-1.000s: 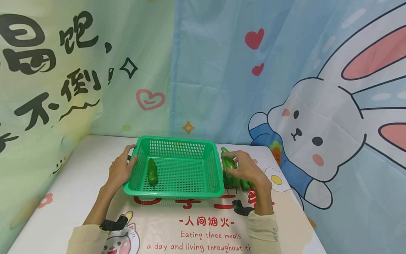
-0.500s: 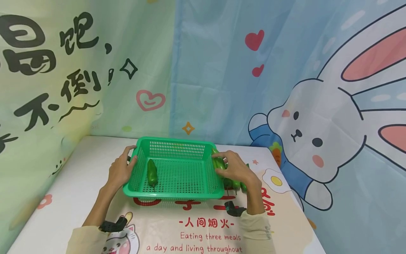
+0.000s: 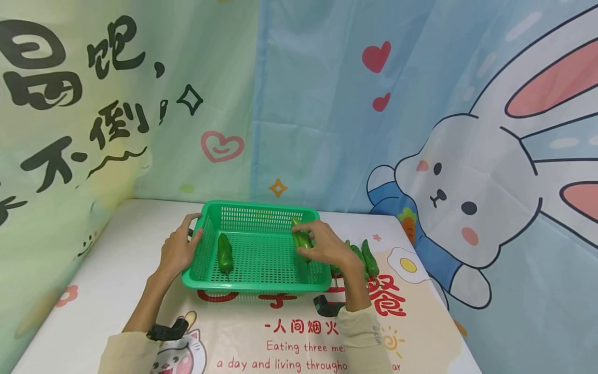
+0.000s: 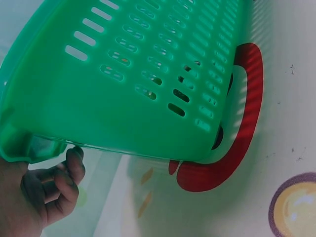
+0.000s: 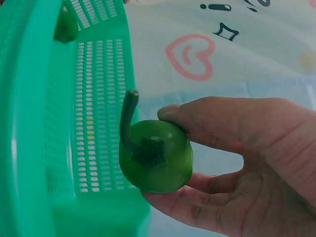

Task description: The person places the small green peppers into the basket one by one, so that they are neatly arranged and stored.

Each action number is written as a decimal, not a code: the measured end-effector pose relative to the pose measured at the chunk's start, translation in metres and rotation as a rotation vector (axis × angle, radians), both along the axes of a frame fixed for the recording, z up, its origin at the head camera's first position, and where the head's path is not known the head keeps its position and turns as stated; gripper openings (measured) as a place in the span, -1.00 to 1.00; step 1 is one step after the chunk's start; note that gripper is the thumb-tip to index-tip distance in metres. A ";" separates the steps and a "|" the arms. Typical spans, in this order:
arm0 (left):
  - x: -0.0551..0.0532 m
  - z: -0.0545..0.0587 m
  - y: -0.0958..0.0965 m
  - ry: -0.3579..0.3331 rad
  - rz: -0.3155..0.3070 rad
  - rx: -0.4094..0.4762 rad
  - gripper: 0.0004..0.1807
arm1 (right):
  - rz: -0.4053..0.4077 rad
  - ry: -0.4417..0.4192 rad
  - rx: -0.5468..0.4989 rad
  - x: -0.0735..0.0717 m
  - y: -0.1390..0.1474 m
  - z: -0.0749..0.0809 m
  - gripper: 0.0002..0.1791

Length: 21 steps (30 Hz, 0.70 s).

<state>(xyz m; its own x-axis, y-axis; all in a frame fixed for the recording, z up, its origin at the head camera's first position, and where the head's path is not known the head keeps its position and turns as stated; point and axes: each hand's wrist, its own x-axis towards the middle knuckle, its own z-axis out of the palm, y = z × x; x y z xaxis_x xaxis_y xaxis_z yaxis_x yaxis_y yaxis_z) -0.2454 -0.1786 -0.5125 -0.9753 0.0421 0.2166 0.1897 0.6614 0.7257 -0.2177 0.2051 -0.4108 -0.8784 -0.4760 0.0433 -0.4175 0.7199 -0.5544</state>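
Note:
A long green chili pepper (image 3: 299, 239) is pinched between the thumb and fingers of my right hand (image 3: 328, 246), over the right part of a green plastic basket (image 3: 261, 286). In the right wrist view, the stem end of this pepper (image 5: 158, 170) faces the camera, its stem bent. My left hand (image 3: 179, 250) holds the basket at its left rim; in the left wrist view the fingers (image 4: 66, 190) curl under the rim. Another green chili pepper (image 3: 225, 254) lies on the basket floor at the left.
Several more green chili peppers (image 3: 369, 258) lie on the table just right of the basket, partly behind my right forearm. The printed tablecloth (image 3: 299, 332) covers the table. A cartoon curtain (image 3: 299, 104) hangs behind the table's back edge.
My right hand has moved left with the chili pepper, from beside the basket across its right rim to over the inside. The left hand and basket have stayed in place.

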 end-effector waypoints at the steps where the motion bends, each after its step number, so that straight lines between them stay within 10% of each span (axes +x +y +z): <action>1: 0.000 0.000 0.000 0.000 0.000 0.000 -0.45 | 0.006 -0.002 0.006 0.000 -0.003 -0.001 -0.49; 21: 0.003 0.004 0.002 -0.004 0.013 -0.006 -0.45 | 0.070 -0.024 0.077 -0.006 -0.060 -0.012 -0.50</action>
<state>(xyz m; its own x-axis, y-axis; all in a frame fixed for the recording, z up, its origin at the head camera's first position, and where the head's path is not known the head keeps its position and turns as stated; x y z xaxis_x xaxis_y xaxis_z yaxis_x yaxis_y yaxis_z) -0.2429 -0.1762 -0.5081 -0.9768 0.0302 0.2121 0.1776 0.6678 0.7228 -0.2233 0.1452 -0.4226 -0.8430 -0.5376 -0.0167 -0.4558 0.7304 -0.5087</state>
